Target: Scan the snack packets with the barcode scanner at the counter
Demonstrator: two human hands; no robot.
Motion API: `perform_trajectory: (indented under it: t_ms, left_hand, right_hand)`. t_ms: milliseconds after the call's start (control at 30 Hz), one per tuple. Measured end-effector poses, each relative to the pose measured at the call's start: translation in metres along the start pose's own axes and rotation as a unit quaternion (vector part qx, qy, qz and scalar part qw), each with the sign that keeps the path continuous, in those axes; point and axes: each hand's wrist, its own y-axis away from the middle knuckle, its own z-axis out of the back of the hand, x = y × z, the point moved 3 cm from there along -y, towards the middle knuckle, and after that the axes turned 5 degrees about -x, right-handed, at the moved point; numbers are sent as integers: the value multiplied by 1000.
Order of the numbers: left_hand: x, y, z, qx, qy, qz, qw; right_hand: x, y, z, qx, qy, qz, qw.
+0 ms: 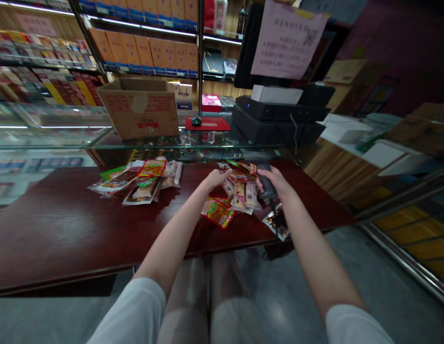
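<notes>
My right hand (277, 181) is wrapped round a black handheld barcode scanner (267, 184), whose cable runs down over the table's front edge. My left hand (218, 178) is at the left side of a pile of snack packets, its thumb and fingers closed on the edge of a snack packet (224, 166). In the pile lie pale stick-shaped packets (239, 197) and red-and-green ones. A red-edged snack packet (219, 212) lies flat in front of it. Below the scanner, a silver-and-dark packet (277, 223) sits near the table edge.
A second heap of snack packets (141, 179) lies left on the dark red table (82, 224). Behind stand a glass counter with an open cardboard box (139, 110), a mouse (196, 121) on a red mat (215, 124), and a black monitor with a paper notice (288, 40).
</notes>
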Motion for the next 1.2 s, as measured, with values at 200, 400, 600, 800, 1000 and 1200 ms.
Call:
perform_trajectory:
  t_ms: [200, 400, 600, 800, 1000, 1200]
  left_hand:
    - [5, -11, -35, -4, 148, 33, 988]
    - [25, 1, -3, -51, 268, 10, 962]
    - [54, 22, 40, -96, 396, -26, 913]
    - [72, 42, 58, -116, 422, -33, 899]
    - [81, 47, 60, -143, 417, -42, 897]
    - [85, 48, 58, -152, 371, -50, 915]
  right_hand:
    - [-13, 20, 4, -26, -33, 0, 999]
    - [-29, 33, -3, -15, -57, -17, 998]
    - [-31, 49, -47, 63, -52, -27, 996]
    - [-42, 62, -94, 112, -41, -8, 993]
    - [-60, 62, -114, 56, -21, -19, 998]
    - [-64, 65, -122, 7, -54, -6, 998]
